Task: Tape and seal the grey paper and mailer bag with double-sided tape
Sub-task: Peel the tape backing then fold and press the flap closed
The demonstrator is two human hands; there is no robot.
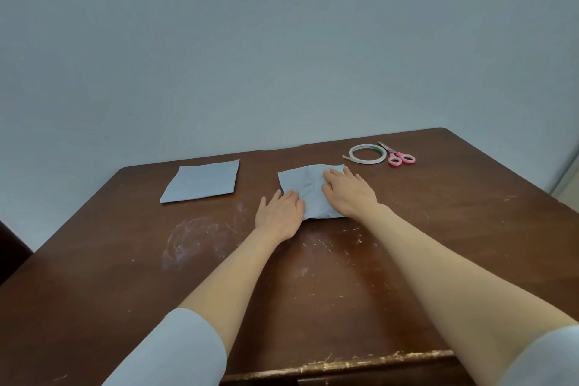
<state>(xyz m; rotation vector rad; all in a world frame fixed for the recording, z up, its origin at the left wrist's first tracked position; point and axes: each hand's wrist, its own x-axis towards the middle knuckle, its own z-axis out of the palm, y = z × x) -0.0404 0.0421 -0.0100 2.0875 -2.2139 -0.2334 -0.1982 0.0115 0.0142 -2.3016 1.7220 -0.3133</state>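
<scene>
A grey mailer bag (305,186) lies slightly crumpled on the brown table (313,276), just right of centre. My left hand (279,213) lies flat with its fingertips on the bag's near left edge. My right hand (347,194) presses flat on the bag's right half, fingers straight. A flat grey paper (202,181) lies apart to the left, untouched. A roll of double-sided tape (367,154) with a loose end sits at the far right, beyond my right hand.
Pink-handled scissors (398,155) lie right beside the tape roll near the table's far right corner. The tabletop is scratched, with a whitish smear (194,235) at left. A plain wall stands behind the table. The near edge (344,363) is chipped.
</scene>
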